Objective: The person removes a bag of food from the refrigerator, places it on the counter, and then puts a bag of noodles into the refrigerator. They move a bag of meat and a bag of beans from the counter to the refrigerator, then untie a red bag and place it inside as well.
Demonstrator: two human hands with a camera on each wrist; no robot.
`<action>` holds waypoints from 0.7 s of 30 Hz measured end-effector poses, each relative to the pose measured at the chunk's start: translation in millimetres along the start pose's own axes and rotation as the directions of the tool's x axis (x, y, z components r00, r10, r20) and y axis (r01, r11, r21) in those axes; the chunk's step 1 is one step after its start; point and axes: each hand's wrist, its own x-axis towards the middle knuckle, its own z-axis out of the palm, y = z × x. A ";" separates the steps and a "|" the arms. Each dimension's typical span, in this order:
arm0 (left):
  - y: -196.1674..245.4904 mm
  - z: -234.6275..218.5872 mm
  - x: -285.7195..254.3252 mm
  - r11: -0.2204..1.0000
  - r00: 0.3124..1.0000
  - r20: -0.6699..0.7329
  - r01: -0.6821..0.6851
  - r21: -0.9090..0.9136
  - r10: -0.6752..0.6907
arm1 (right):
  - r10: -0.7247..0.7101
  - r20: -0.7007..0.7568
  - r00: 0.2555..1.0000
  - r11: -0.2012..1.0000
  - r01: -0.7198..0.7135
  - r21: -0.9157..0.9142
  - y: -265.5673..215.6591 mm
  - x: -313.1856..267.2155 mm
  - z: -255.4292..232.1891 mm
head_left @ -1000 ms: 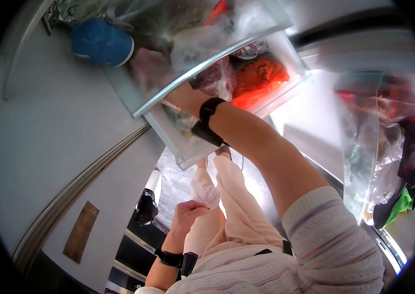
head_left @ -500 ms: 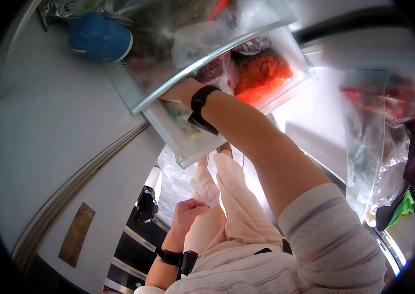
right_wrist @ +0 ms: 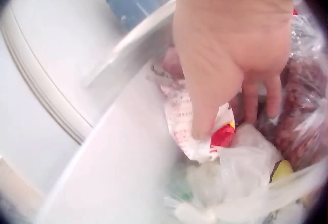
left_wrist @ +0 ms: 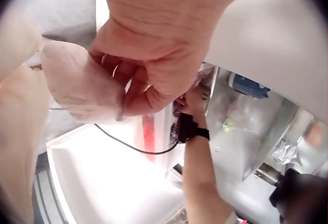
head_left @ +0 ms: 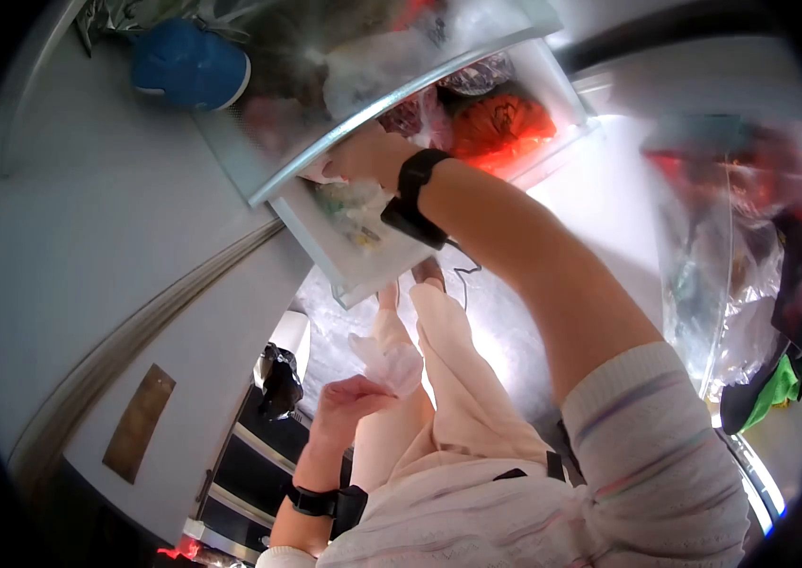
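Note:
In the head view my left hand [head_left: 349,407] is held low in front of my legs. Its thumb and fingers pinch a crumpled, translucent white plastic bag [left_wrist: 82,83], which hangs off the fingertips. My right hand [head_left: 368,156] reaches into the lower freezer drawer [head_left: 325,246], just under the upper drawer's front edge. In the right wrist view the thumb lies across a white printed packet [right_wrist: 182,119] with a red and yellow corner, gripping it against fingers partly hidden behind. Beside it are a clear bag of dark red meat [right_wrist: 302,116] and a whitish plastic bag [right_wrist: 246,155].
The upper drawer [head_left: 401,93] overhangs the lower one and holds frosty bags. A blue container [head_left: 191,64] stands at its left. An orange-red bag [head_left: 500,131] lies in the lower drawer's right part. Packed door shelves [head_left: 718,275] are at the right.
My right hand has drawn back slightly from under the upper drawer's edge, and more of it shows. The left hand has shifted a little left with the bag. The head view has tilted slightly.

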 end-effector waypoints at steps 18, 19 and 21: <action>153.6 68.2 70.0 0.680 0.680 -0.037 -0.730 0.069 0.733 | 0.532 0.235 0.813 0.460 -0.511 0.726 -27.6 -321.9 -43.4; 157.1 65.1 86.6 0.678 0.677 -0.037 -0.732 0.072 0.735 | 0.530 0.232 0.816 0.462 -0.507 0.728 -29.2 -332.5 -35.5; 156.1 53.0 128.1 0.310 0.401 0.022 -0.740 0.596 0.916 | 0.571 0.263 0.778 0.354 -0.522 0.776 -31.3 -350.6 -19.5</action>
